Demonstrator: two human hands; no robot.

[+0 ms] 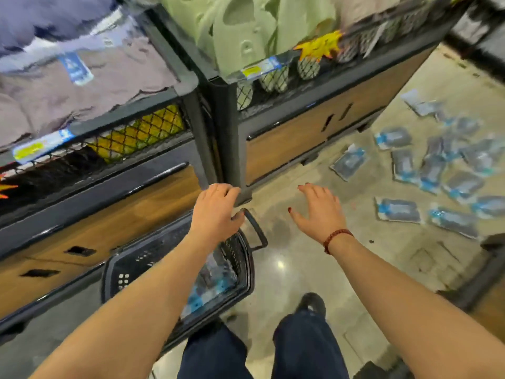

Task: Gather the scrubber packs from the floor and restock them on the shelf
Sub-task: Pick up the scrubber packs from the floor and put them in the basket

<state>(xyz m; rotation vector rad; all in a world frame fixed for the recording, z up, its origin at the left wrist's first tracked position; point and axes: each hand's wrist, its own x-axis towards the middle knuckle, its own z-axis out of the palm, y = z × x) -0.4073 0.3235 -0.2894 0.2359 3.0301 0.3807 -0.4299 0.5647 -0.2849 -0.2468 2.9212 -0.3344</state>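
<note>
Right hand [319, 212] spread flat, empty; scrubber packs [399, 212] scattered on the floor [289, 258] toward two o'clock. Left hand [217, 212] meets the basket handle [259, 231]; grip unclear.

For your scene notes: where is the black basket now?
Head view, lower centre-left: the basket stands on the floor beside the left shelf unit, beneath the left hand.

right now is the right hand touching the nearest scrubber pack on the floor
Apart. The head view shows bare floor between the open right hand and the nearest scrubber pack.
</note>
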